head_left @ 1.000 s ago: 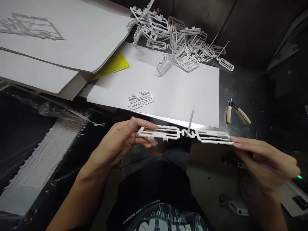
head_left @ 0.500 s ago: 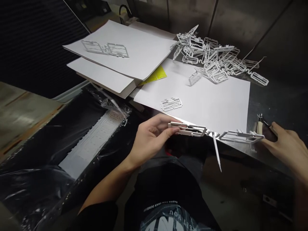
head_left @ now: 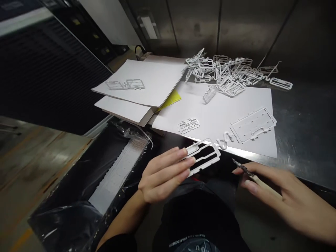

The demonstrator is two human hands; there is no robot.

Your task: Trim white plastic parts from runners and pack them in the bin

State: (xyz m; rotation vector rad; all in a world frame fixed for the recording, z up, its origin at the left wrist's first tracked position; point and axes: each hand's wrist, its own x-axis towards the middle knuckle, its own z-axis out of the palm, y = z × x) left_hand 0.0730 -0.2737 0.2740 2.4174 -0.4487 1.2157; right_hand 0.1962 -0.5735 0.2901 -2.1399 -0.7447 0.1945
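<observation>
The left hand (head_left: pixel 165 175) is gripping, its back facing the viewer, its fingers (head_left: pixel 174 171) pointing right and lying nearly straight, its thumb hiding from sight; the left forearm (head_left: pixel 124 215) is slanting up from the lower edge; the right hand (head_left: pixel 283 192) is also gripping, well apart and slightly lower, its thumb (head_left: pixel 258 190) and index finger (head_left: pixel 262 169) pointing left.
</observation>
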